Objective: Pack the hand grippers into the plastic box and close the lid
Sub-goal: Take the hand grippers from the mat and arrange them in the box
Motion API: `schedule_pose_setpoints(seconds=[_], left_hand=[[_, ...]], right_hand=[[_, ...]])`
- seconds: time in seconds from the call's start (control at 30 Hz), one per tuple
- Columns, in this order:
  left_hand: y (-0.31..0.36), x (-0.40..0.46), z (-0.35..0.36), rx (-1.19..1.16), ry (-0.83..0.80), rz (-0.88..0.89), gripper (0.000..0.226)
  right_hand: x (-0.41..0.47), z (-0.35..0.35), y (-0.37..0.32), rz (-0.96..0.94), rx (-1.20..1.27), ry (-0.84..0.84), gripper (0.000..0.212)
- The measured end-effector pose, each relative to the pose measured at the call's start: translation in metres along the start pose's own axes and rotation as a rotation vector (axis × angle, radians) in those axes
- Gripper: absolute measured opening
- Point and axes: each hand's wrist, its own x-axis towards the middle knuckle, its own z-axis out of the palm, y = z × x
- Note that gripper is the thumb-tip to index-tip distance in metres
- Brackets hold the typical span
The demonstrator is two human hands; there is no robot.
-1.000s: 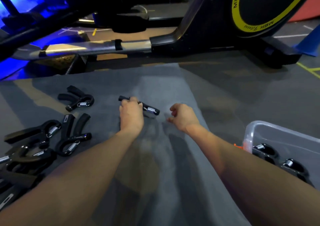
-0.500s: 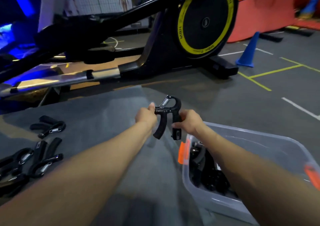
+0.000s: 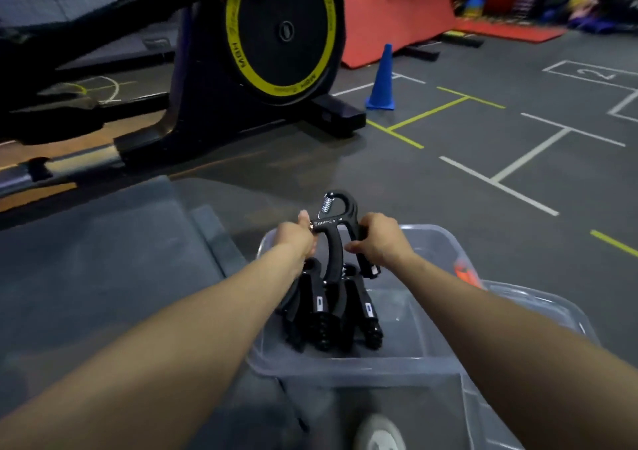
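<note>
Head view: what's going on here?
A person holds one black hand gripper over a clear plastic box. The left hand pinches its knob end and the right hand grips one handle. Several grippers already lie in the box. No lid is on it.

Holding a black hand gripper (image 3: 336,232) upright over the clear plastic box (image 3: 431,360), left hand (image 3: 297,237) pinching its knob end, right hand (image 3: 381,239) closed around the far handle; more hand grippers (image 3: 331,311) lying inside below; exercise bike (image 3: 269,46) and blue cone (image 3: 382,78) standing beyond.
</note>
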Motion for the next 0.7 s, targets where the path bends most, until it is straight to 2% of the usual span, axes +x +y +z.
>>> schedule_pose_setpoints(seconds=[0.07,0.17,0.23,0.37,0.47,0.7], left_hand=[[-0.011,0.002,0.019,0.206,-0.061,0.040,0.053],[-0.032,-0.001,0.034,0.752,-0.101,0.255,0.039],[-0.049,0.002,0.040,0.953,-0.204,0.363,0.041],[-0.077,0.010,0.053,1.119,-0.349,0.421,0.059],[-0.089,0.017,0.063,1.209,-0.409,0.414,0.073],[-0.107,0.039,0.066,1.280,-0.534,0.365,0.088]], right_hand=[[0.003,-0.006,0.022,0.058,-0.029,0.018,0.022],[0.008,-0.009,0.050,0.135,-0.115,0.067,0.013],[0.012,-0.007,0.066,0.165,-0.214,0.106,0.017],[0.019,0.003,0.089,0.174,-0.363,0.104,0.029],[0.023,0.014,0.102,0.169,-0.448,0.063,0.020],[0.031,0.042,0.133,0.223,-0.491,-0.022,0.026]])
